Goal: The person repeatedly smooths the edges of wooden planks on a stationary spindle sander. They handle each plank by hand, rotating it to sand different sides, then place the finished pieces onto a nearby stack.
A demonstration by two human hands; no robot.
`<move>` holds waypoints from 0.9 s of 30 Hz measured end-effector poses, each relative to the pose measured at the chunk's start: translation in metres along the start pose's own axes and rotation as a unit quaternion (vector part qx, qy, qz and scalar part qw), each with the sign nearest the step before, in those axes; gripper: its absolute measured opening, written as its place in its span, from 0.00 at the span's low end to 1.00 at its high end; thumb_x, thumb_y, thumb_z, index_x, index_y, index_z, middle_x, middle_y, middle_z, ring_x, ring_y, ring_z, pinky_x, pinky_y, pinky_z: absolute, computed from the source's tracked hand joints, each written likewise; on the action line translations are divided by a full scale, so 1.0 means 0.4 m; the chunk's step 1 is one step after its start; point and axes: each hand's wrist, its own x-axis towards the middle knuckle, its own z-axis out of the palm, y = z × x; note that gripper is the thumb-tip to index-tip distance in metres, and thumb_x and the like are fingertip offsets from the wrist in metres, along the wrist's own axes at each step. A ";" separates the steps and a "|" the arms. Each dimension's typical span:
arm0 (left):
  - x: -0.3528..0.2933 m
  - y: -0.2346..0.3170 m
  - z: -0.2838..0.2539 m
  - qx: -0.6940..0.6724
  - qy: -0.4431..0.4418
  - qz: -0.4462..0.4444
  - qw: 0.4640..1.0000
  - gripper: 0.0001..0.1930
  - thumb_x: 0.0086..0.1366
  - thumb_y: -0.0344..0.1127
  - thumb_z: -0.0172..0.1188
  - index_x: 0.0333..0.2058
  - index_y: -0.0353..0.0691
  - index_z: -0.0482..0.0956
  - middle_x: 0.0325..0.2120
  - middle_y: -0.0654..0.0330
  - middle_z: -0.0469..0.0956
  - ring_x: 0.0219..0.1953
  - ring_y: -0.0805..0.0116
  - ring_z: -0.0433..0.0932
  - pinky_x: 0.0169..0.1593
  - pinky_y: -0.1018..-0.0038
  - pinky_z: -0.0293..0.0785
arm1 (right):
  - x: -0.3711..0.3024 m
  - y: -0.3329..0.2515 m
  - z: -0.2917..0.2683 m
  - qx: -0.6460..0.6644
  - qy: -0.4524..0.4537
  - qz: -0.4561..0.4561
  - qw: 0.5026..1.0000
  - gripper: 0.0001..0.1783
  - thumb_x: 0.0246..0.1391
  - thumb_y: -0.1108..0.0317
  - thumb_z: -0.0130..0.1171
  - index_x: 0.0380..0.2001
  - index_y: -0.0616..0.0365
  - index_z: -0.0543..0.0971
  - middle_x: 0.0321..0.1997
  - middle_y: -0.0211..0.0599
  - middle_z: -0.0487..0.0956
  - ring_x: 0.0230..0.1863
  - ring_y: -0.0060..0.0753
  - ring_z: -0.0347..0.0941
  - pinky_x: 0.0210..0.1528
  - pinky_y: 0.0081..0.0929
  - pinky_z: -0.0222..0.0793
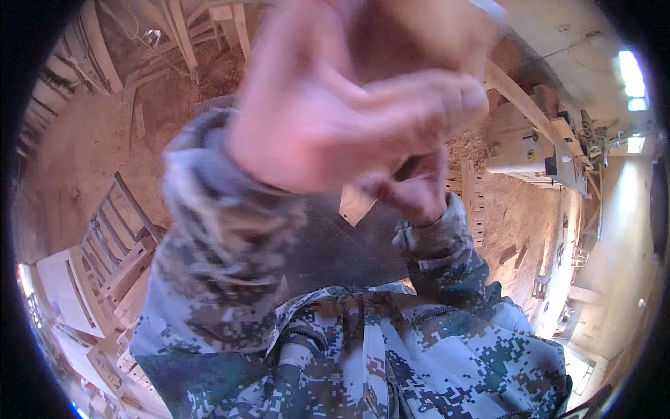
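My left hand [335,122] is raised close to the camera and blurred by motion. Its fingers are bent round a tan piece of wood [419,42], whose upper part runs out of the top of the view. Below this hand shows a pale wooden corner [356,204], which looks like the lower end of the same piece. Further down and to the right, my right hand [419,190] is closed beside that corner and seems to grip the wood. Part of the right hand's fingers is hidden behind the left hand.
A dark flat surface [335,244] lies below my hands. At left stand a ladder-like wooden frame [115,220] and pale panels [66,290]. Slotted wooden strips [473,202] lie at right, near a workbench [520,150]. Long boards [98,45] lean at the far left.
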 end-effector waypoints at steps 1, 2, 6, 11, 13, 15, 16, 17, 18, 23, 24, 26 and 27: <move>0.011 -0.054 0.081 0.010 -0.027 -0.002 1.000 0.44 0.66 0.34 0.64 0.76 0.36 0.51 0.71 0.35 0.62 0.75 0.43 0.61 0.74 0.54 0.62 | -0.010 -0.015 -0.034 0.007 0.067 0.013 0.998 0.43 0.45 0.74 0.80 0.65 0.58 0.71 0.60 0.37 0.78 0.61 0.35 0.75 0.65 0.37 0.72; -0.012 -0.092 0.146 0.025 -0.032 -0.019 0.999 0.44 0.67 0.33 0.64 0.76 0.36 0.50 0.71 0.36 0.63 0.75 0.45 0.62 0.74 0.56 0.62 | -0.033 -0.017 -0.065 -0.003 0.142 0.032 0.989 0.41 0.44 0.77 0.77 0.63 0.57 0.72 0.57 0.37 0.79 0.59 0.36 0.77 0.64 0.36 0.74; -0.328 -0.161 0.245 0.165 0.085 -0.331 0.925 0.36 0.68 0.31 0.65 0.71 0.26 0.63 0.67 0.44 0.72 0.72 0.56 0.68 0.74 0.61 0.63 | -0.193 0.020 -0.205 0.072 0.433 -0.048 0.897 0.30 0.48 0.81 0.67 0.57 0.56 0.76 0.53 0.39 0.80 0.56 0.40 0.78 0.64 0.38 0.74; -0.674 -0.252 0.295 0.348 0.153 -0.361 0.851 0.33 0.65 0.33 0.67 0.67 0.30 0.68 0.65 0.41 0.70 0.68 0.43 0.66 0.73 0.54 0.61 | -0.444 0.180 -0.271 0.171 0.584 0.103 0.787 0.30 0.57 0.71 0.64 0.64 0.60 0.71 0.60 0.49 0.78 0.63 0.52 0.74 0.72 0.51 0.68; -0.730 -0.280 0.282 0.381 0.183 -0.382 0.822 0.34 0.68 0.34 0.65 0.69 0.29 0.65 0.66 0.41 0.67 0.69 0.43 0.63 0.74 0.52 0.57 | -0.531 0.236 -0.251 0.225 0.577 0.209 0.757 0.30 0.61 0.68 0.63 0.65 0.62 0.69 0.62 0.52 0.76 0.65 0.55 0.72 0.73 0.55 0.67; -0.749 -0.311 0.265 0.400 0.222 -0.384 0.802 0.32 0.69 0.34 0.63 0.68 0.29 0.66 0.65 0.41 0.68 0.68 0.43 0.64 0.73 0.52 0.58 | -0.633 0.260 -0.215 0.408 0.493 0.335 0.692 0.27 0.64 0.66 0.62 0.63 0.63 0.70 0.63 0.53 0.74 0.65 0.53 0.71 0.70 0.53 0.71; -0.751 -0.326 0.255 0.414 0.239 -0.371 0.796 0.31 0.70 0.34 0.62 0.68 0.29 0.66 0.64 0.41 0.68 0.67 0.43 0.65 0.73 0.52 0.58 | -0.672 0.268 -0.219 0.402 0.474 0.523 0.584 0.25 0.66 0.67 0.61 0.63 0.62 0.70 0.65 0.56 0.73 0.64 0.55 0.73 0.67 0.58 0.73; -0.753 -0.339 0.248 0.436 0.251 -0.361 0.785 0.25 0.72 0.32 0.58 0.65 0.30 0.69 0.61 0.42 0.71 0.64 0.44 0.66 0.70 0.52 0.60 | -0.735 0.252 -0.213 0.394 0.421 0.539 0.614 0.23 0.66 0.67 0.61 0.61 0.62 0.72 0.66 0.56 0.74 0.64 0.53 0.73 0.65 0.55 0.74; -0.753 -0.350 0.245 0.445 0.248 -0.366 0.778 0.23 0.73 0.32 0.57 0.64 0.30 0.70 0.61 0.43 0.71 0.63 0.44 0.67 0.69 0.52 0.61 | -0.792 0.238 -0.222 0.389 0.353 0.546 0.652 0.21 0.66 0.67 0.62 0.59 0.62 0.74 0.66 0.57 0.74 0.63 0.52 0.74 0.64 0.52 0.76; -0.742 -0.383 0.234 0.467 0.259 -0.348 0.770 0.17 0.75 0.29 0.53 0.59 0.31 0.75 0.56 0.47 0.74 0.58 0.47 0.70 0.65 0.55 0.66 | -0.932 0.293 -0.387 -0.282 0.576 0.343 0.687 0.08 0.64 0.68 0.61 0.43 0.59 0.83 0.43 0.38 0.83 0.47 0.34 0.78 0.55 0.32 0.75; -0.732 -0.391 0.231 0.482 0.256 -0.341 0.766 0.16 0.75 0.29 0.52 0.59 0.31 0.75 0.55 0.47 0.74 0.58 0.48 0.70 0.64 0.56 0.66 | -0.933 0.327 -0.421 -0.349 0.622 0.313 0.627 0.08 0.64 0.66 0.60 0.40 0.58 0.83 0.38 0.34 0.82 0.42 0.32 0.77 0.50 0.30 0.75; -0.708 -0.396 0.217 0.494 0.250 -0.338 0.761 0.16 0.77 0.29 0.50 0.58 0.30 0.75 0.54 0.47 0.75 0.57 0.50 0.71 0.63 0.58 0.68 | -0.950 0.350 -0.442 -0.206 0.621 0.356 0.667 0.11 0.67 0.63 0.56 0.39 0.59 0.82 0.34 0.28 0.77 0.37 0.26 0.71 0.44 0.28 0.69; -0.693 -0.403 0.209 0.500 0.252 -0.348 0.752 0.16 0.78 0.31 0.49 0.59 0.30 0.74 0.53 0.48 0.76 0.56 0.52 0.72 0.62 0.60 0.69 | -0.948 0.363 -0.456 -0.120 0.617 0.393 0.671 0.13 0.68 0.62 0.55 0.39 0.59 0.82 0.33 0.25 0.75 0.34 0.24 0.67 0.41 0.27 0.67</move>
